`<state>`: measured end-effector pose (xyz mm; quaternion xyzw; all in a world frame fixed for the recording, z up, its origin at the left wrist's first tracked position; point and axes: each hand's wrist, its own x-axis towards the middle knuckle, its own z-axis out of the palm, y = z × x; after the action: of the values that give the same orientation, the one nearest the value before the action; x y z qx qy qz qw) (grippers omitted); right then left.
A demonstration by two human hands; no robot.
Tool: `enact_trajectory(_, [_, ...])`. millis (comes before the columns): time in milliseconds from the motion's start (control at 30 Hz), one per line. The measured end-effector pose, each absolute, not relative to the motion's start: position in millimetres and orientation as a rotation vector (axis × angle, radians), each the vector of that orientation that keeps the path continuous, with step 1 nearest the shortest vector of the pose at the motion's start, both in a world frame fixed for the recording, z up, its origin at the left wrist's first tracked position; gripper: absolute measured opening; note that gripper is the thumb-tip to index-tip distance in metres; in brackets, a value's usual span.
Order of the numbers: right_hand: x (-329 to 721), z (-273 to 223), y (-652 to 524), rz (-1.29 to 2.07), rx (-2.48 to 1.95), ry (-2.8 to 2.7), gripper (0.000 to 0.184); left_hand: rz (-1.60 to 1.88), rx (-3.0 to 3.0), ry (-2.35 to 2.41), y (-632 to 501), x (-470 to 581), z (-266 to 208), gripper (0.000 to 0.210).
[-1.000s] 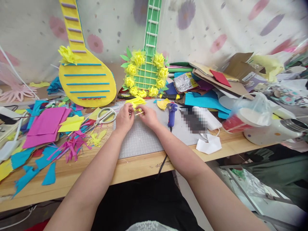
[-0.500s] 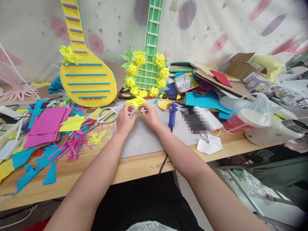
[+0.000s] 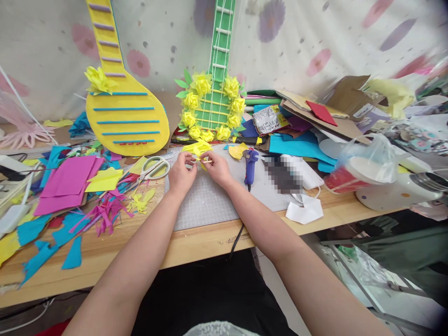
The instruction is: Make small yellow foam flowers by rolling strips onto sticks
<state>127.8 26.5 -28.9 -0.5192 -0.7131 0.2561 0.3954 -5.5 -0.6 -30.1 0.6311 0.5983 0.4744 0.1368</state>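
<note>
Both hands meet over the grey cutting mat (image 3: 210,200), at its far side. My left hand (image 3: 182,173) pinches a small yellow crepe paper piece (image 3: 198,158) from the left. From the right, my right hand (image 3: 216,167) pinches the same piece with thumb and forefinger. Just beyond the fingertips lie more yellow paper strips (image 3: 196,146). Behind them leans a green cardboard guitar (image 3: 213,109) ringed with yellow paper flowers and green leaves. A blue glue gun (image 3: 249,168) stands on the mat to the right of my right hand.
Scissors (image 3: 154,168) lie left of the mat, among magenta paper sheets (image 3: 66,182) and blue scraps. A yellow cardboard instrument (image 3: 129,123) leans at the back left. Rightward are a white adapter (image 3: 304,173), a red cup in a bag (image 3: 364,170) and stacked cardboard (image 3: 311,114).
My fingers have shifted slightly around the yellow paper, and more of it shows between the fingertips. The view has moved very little; other things stay in place.
</note>
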Motion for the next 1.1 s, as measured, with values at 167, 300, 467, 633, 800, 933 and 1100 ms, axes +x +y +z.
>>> enact_trajectory(167, [127.4, -28.2, 26.1, 0.651, -1.318, -1.804, 0.019, 1.394, 1.825, 1.751, -0.4, -5.9, -29.9, 0.030])
enact_trajectory(300, [127.5, -28.6, 26.4, 0.659, -1.309, -1.795, 0.018, 1.384, 1.817, 1.741, -0.6, -5.9, -29.9, 0.030])
enact_trajectory(467, [127.3, -28.0, 26.0, 0.659, -1.305, -1.792, 0.018, 1.355, 1.813, 1.774, -1.7, -5.8, -28.8, 0.028])
enact_trajectory(633, [127.3, -27.2, 25.3, 0.656, -1.314, -1.788, 0.018, 1.341, 1.738, 1.825, -3.9, -4.3, -27.0, 0.027])
enact_trajectory(800, [127.6, -28.6, 26.0, 0.648, -1.306, -1.785, 0.019, 1.320, 1.673, 1.917, -5.4, -2.4, -26.3, 0.023])
enact_trajectory(933, [127.4, -28.9, 26.7, 0.643, -1.319, -1.789, 0.020, 1.343, 1.800, 1.907, -4.7, -2.6, -26.3, 0.024])
enact_trajectory(1100, [127.3, -27.2, 25.6, 0.642, -1.333, -1.796, 0.021, 1.378, 2.058, 1.833, -4.1, -3.2, -24.8, 0.028])
